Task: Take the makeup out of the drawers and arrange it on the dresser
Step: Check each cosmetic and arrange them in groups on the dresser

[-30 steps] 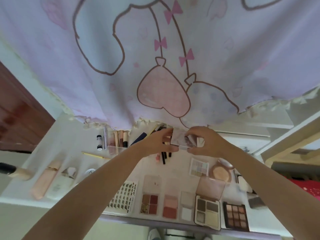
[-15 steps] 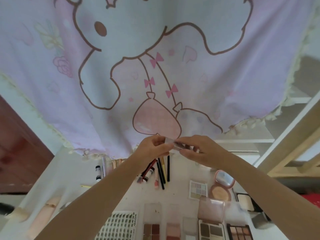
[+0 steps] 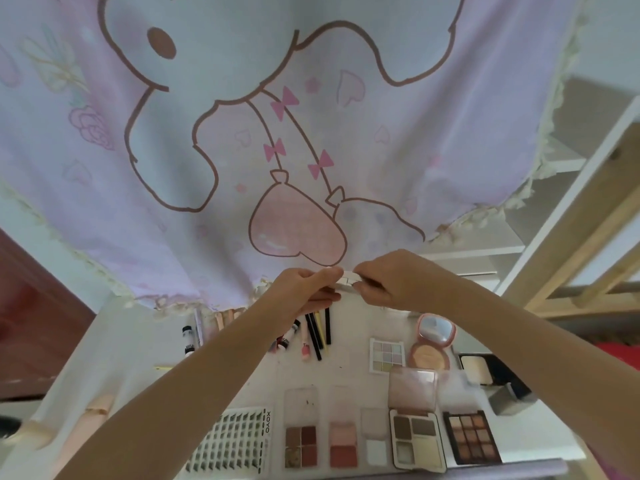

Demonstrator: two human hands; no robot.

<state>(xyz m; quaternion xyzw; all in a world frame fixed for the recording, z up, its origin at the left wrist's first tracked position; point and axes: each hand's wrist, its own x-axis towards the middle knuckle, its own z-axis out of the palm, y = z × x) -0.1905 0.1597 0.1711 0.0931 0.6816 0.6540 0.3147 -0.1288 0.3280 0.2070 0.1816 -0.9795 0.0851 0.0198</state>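
Observation:
Both hands are raised above the white dresser top (image 3: pixel 131 344) and hold one small pale compact (image 3: pixel 347 279) between them. My left hand (image 3: pixel 304 289) pinches its left end and my right hand (image 3: pixel 388 282) grips its right end; I see it edge-on and mostly covered by fingers. Below lie several open eyeshadow palettes (image 3: pixel 417 438), a pastel palette (image 3: pixel 387 355), a round pink powder compact with mirror (image 3: pixel 433 344), pencils and tubes (image 3: pixel 317 332) and a false-lash tray (image 3: pixel 232 441).
A pink cartoon-print curtain (image 3: pixel 277 116) hangs over the back of the dresser, just behind the hands. A wooden frame (image 3: pixel 581 209) stands at the right, a dark red door (image 3: pixel 31 323) at the left. Peach bottles (image 3: pixel 90 420) lie at the dresser's left front.
The view has tilted up, so more of the curtain shows. The hands stay together on the compact, which has turned from showing its face to being edge-on.

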